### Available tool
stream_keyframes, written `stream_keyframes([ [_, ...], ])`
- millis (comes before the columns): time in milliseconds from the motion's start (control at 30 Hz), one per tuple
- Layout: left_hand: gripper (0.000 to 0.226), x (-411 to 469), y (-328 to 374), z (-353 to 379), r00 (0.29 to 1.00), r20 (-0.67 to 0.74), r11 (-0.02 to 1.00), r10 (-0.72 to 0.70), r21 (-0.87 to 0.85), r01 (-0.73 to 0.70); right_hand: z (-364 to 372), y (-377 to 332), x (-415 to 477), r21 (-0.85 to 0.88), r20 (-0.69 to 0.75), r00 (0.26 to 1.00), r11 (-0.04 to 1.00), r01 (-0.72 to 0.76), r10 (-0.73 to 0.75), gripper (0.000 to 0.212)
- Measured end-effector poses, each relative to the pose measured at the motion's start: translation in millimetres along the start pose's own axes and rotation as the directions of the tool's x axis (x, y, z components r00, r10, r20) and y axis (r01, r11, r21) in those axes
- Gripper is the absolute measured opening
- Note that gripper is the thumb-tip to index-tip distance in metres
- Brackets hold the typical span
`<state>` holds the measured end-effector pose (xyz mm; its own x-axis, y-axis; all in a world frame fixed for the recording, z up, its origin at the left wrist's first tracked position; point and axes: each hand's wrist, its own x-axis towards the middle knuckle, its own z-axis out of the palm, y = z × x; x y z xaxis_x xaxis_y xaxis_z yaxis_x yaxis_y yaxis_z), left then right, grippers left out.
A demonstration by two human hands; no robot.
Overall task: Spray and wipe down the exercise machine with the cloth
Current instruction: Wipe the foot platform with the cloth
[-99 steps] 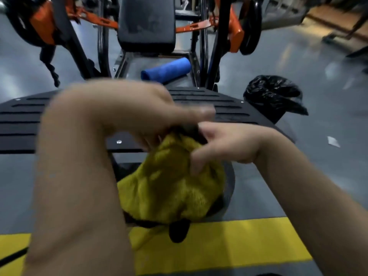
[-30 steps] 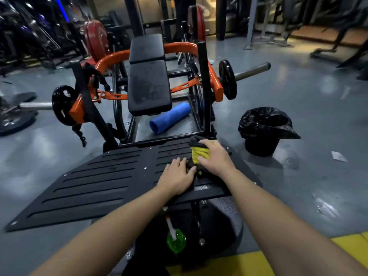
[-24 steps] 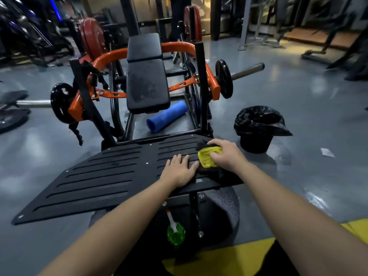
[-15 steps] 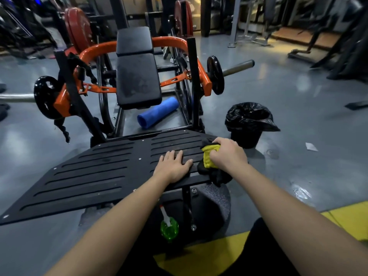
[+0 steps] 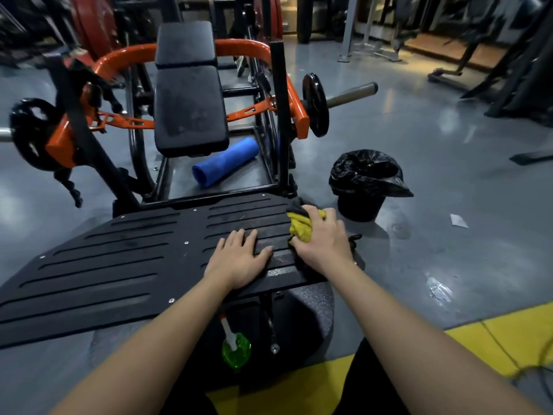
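Gym footplate (image 5: 134,265) mid-wipe: right hand (image 5: 324,239) clutched cloth (image 5: 300,229) at its right edge, left hand (image 5: 238,256) lay flat; leftward sweep seemed next.

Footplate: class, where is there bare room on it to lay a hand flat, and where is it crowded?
Bare: the whole slatted stretch of the footplate left of the left hand, out to its left edge. Crowded: the right end, where the right hand grips the cloth beside the left.
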<state>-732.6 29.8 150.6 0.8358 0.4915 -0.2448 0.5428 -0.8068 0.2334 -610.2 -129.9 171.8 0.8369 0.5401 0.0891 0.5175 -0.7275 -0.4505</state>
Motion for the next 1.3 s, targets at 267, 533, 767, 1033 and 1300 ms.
stream_keyframes([
  [267, 0.078, -2.9, 0.5, -3.0, 1.000, -0.025, 1.000, -0.012, -0.018, 0.012, 12.6, -1.3, 41.3, -0.022, -0.019, 1.000, 1.000, -0.017, 0.017, 0.059],
  [533, 0.079, -5.4, 1.4, -7.2, 1.000, -0.020, 1.000, 0.001, -0.011, -0.001, -18.1, 11.3, -6.2, 0.014, 0.015, 1.000, 1.000, 0.002, -0.002, 0.055],
  [767, 0.079, -6.6, 0.7, -7.9, 1.000, 0.021, 1.000, 0.011, 0.004, -0.011, -36.5, 19.2, -40.4, -0.037, 0.006, 0.999, 0.999, -0.040, 0.040, 0.053],
  [1033, 0.079, -0.6, 2.9, -7.7, 1.000, 0.010, 0.999, 0.021, 0.050, -0.021, -11.8, -2.7, -2.2, -0.206, -0.086, 0.995, 0.976, -0.064, 0.047, 0.062],
  [1300, 0.079, -4.4, 3.4, -9.6, 0.999, -0.038, 0.999, 0.015, 0.044, -0.013, 9.6, -8.1, 26.2, -0.171, -0.149, 0.989, 0.985, -0.019, -0.007, 0.056],
])
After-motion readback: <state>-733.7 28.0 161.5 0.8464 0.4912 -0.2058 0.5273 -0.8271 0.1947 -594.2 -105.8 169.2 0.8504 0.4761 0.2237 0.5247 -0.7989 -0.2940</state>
